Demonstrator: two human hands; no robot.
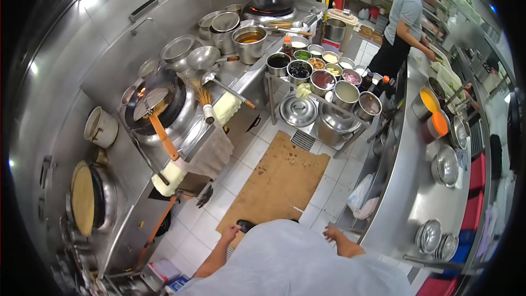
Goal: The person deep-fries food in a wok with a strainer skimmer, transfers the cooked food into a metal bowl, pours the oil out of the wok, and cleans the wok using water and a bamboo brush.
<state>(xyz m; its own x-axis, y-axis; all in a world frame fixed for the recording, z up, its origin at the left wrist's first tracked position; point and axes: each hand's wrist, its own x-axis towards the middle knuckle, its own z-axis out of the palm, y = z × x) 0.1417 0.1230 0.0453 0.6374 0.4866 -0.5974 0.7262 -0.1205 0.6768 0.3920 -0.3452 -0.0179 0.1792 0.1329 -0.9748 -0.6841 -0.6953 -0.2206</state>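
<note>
Left hand (230,233) half curled, right hand (332,233) loosely open, both look empty, lower centre. Strainer (152,98) sits at wok (178,96), left of frame; handle's (163,136) outer end gives safest grip.

Below me, the brown cardboard (274,178) lay flat on the white floor tiles (333,191), dark stains scattered toward its far end, my shoe (246,225) at its near end.
</note>
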